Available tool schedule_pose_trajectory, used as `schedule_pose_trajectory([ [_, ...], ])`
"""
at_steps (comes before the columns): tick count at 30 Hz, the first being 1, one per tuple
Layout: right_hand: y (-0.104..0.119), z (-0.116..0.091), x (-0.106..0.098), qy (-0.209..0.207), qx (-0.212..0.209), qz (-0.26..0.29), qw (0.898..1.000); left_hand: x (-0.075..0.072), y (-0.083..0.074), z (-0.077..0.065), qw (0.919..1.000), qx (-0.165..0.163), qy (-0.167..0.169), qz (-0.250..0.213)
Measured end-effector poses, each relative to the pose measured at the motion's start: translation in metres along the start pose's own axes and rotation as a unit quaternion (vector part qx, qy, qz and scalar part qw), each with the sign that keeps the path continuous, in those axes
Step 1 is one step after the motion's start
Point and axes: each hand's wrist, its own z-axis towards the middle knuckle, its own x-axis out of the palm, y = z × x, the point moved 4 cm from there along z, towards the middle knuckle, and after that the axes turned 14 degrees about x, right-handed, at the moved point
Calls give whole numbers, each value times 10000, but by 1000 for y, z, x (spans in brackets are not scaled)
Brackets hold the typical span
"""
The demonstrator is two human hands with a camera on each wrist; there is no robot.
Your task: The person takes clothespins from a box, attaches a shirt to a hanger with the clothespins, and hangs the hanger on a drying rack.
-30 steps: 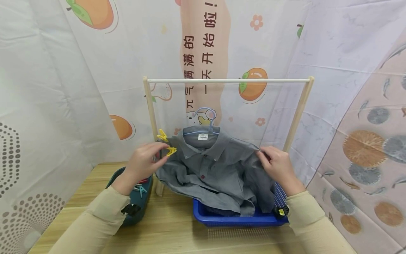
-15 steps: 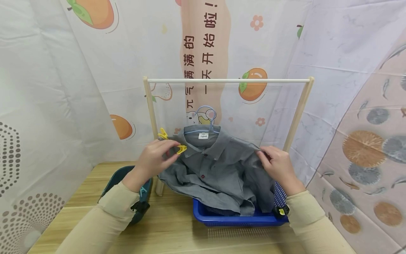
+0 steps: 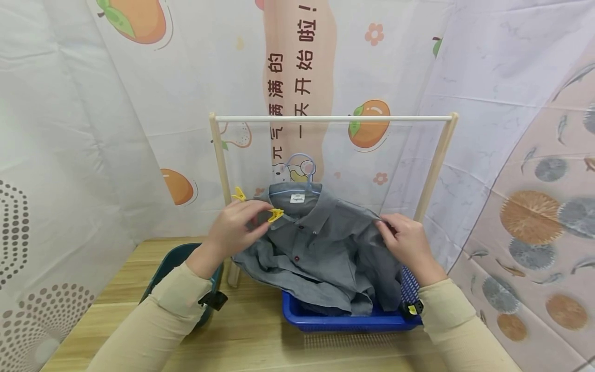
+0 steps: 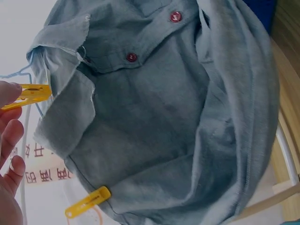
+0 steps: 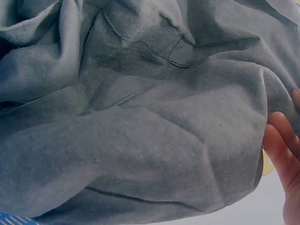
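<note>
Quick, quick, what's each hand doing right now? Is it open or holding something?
Left hand: closed, pinching a yellow clothespin.
Right hand: closed, gripping the gray shirt near one shoulder.

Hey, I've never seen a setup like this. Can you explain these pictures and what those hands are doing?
There's no machine here, just a person's two bare hands. The wide view comes from a camera on the head, looking forward and down; the two close views come from cameras on the wrists. The left hand pinches a yellow clip near the collar of a gray shirt, and the right hand holds the shirt at one shoulder. A second clip sits on the other shoulder. A blue hanger is inside the collar. On the table are a blue basket, a dark green tub and a rack.
</note>
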Motion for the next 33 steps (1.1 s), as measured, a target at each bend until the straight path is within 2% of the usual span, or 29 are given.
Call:
schedule_pose_trajectory([
  [17,3,1,1,-17,-50,18,10000,-2,-9,22,9999,55,-78,-105],
  [24,4,2,2,-2,-51,-17,10000,-4,-13,35,9993,262,-225,-162],
  [33,6,2,2,-36,-63,31,10000,1,-16,43,9985,437,-323,-98],
])
